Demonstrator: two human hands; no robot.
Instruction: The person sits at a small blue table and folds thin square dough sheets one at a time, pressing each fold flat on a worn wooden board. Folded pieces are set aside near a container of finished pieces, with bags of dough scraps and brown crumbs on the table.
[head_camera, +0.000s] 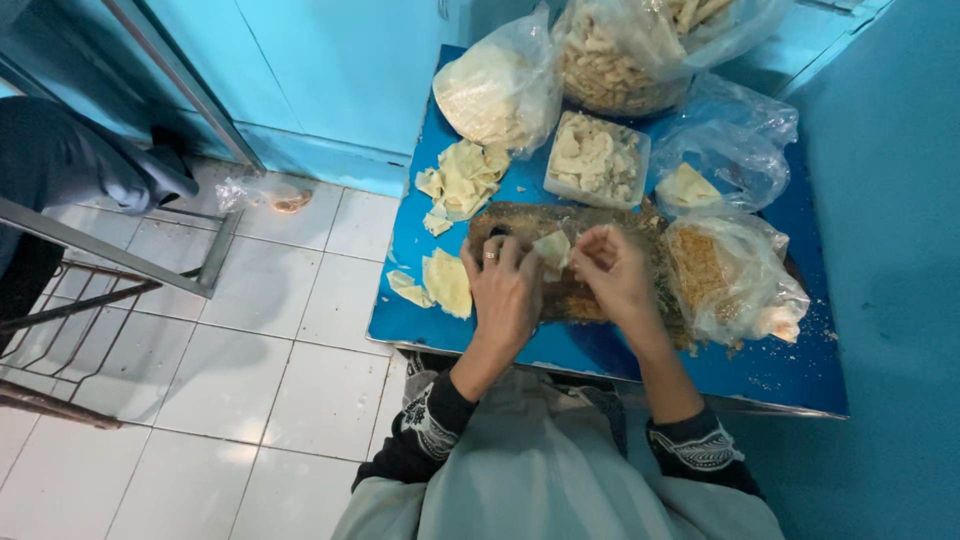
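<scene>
Pinching one wrapper (552, 248), both hands' fingers (590, 250) clamped on it (four bags, one tub (597, 160) behind)

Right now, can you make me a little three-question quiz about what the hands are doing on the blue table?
1. True or false: both hands pinch the pale square dough wrapper.
2. Which hand wears a ring: the left hand or the right hand?
3. The white rectangular tray of pale dough pieces sits on: A) the white tiled floor B) the blue metal table

Key: 1 true; 2 left hand; 3 B
</scene>
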